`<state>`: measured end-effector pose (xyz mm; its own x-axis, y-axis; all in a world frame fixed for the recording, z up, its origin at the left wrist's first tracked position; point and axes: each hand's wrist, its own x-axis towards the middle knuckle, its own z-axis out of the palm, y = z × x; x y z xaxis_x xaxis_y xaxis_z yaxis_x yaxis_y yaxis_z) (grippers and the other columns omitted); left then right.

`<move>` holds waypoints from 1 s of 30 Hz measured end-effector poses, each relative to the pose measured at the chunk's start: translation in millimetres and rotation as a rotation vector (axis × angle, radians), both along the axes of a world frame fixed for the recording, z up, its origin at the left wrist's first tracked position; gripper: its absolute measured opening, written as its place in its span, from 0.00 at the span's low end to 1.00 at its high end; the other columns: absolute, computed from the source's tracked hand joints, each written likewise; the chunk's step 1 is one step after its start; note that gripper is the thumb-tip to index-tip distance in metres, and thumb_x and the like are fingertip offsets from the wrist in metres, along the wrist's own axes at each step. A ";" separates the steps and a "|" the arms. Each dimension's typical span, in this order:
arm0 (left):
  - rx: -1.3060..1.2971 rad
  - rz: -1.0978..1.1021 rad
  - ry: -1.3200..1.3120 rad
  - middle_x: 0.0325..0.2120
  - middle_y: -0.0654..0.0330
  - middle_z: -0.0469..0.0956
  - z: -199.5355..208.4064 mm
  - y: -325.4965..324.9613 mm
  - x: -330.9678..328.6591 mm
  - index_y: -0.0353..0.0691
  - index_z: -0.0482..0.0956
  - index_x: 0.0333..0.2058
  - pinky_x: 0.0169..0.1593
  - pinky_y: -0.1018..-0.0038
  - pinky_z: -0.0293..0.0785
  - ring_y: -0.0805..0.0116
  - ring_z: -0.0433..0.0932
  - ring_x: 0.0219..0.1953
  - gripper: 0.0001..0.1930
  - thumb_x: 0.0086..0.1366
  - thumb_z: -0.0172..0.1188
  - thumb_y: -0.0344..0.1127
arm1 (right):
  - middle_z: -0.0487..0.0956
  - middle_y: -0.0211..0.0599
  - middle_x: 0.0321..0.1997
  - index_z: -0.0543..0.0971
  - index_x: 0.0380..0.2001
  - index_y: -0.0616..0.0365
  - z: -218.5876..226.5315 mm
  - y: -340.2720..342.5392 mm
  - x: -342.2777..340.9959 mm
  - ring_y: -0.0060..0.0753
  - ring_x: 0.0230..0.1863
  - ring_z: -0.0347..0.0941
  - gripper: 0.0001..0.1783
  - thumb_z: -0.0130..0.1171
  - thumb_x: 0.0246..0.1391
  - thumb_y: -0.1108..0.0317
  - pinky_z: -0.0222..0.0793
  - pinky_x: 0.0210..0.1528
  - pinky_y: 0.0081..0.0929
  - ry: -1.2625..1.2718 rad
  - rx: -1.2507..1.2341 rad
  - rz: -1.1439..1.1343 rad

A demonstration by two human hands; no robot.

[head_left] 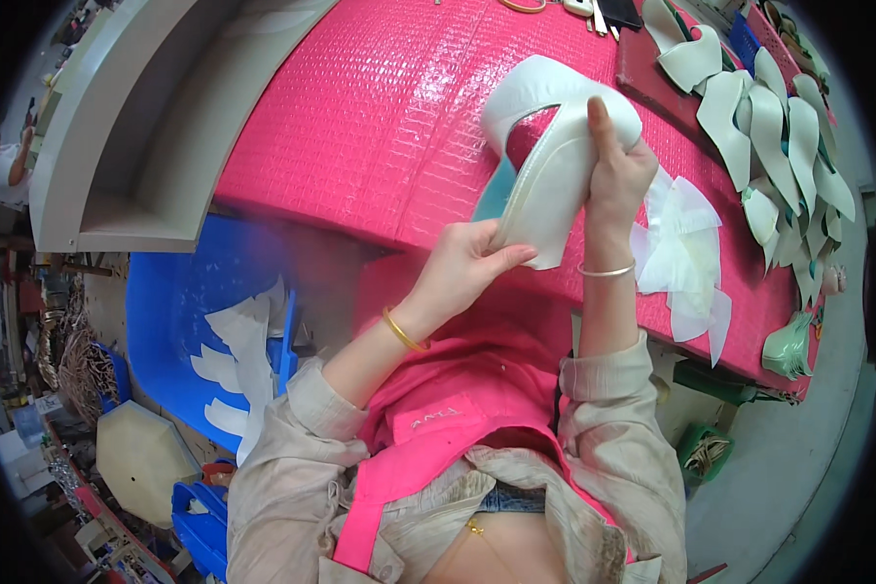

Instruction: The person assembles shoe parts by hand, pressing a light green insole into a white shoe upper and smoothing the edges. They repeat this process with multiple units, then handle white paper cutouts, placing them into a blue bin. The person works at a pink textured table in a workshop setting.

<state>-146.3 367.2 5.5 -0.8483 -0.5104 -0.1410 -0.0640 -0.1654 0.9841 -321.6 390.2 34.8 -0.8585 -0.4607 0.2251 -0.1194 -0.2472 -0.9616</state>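
Observation:
Between my two hands a white shoe upper (552, 185) with a pale blue-green lining is held up above the pink-covered table (360, 127). It curves into a loop, with an opening near its far end and a stitched line along one edge. My left hand (467, 268) pinches its near end between thumb and fingers. On the right side, my right hand (618, 170) grips the upper, thumb lying along its outer face and fingers mostly hidden behind. Thin white translucent cut pieces (686, 243) lie on the table right of my right hand.
Several more white uppers (749, 127) are piled at the right, partly on a dark red board (642, 83). Pale green pieces (788, 347) sit at the table's right corner. A grey shelf (127, 127) stands at left, above a blue bin (165, 311) holding white pieces.

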 end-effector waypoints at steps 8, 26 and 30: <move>0.350 0.599 0.417 0.24 0.62 0.76 50.2 -22.1 -42.0 0.30 0.75 0.31 0.27 0.80 0.71 0.77 0.74 0.25 0.17 0.60 0.55 0.43 | 0.75 0.39 0.36 0.67 0.48 0.66 17.4 -2.1 -3.8 0.29 0.41 0.69 0.50 0.22 0.47 0.26 0.61 0.47 0.26 -0.226 0.122 0.643; 0.182 0.731 0.554 0.20 0.63 0.75 51.6 -48.9 -40.4 0.34 0.76 0.25 0.25 0.81 0.69 0.78 0.73 0.21 0.21 0.60 0.53 0.50 | 0.76 0.27 0.29 0.77 0.34 0.68 11.4 11.1 50.0 0.13 0.30 0.65 0.13 0.52 0.54 0.66 0.60 0.31 0.14 -0.140 -0.021 0.694; 0.014 0.753 0.509 0.20 0.63 0.75 51.3 -42.8 -40.4 0.34 0.76 0.26 0.24 0.81 0.68 0.80 0.72 0.21 0.20 0.59 0.54 0.49 | 0.77 0.30 0.28 0.76 0.34 0.66 18.2 7.2 61.1 0.18 0.29 0.68 0.14 0.52 0.55 0.63 0.63 0.30 0.20 0.097 0.125 0.596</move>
<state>-186.7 324.4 56.8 -0.2522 -0.9560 0.1495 0.5079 0.0007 0.8614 -260.5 397.3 53.1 -0.4237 -0.8829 0.2024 -0.0840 -0.1842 -0.9793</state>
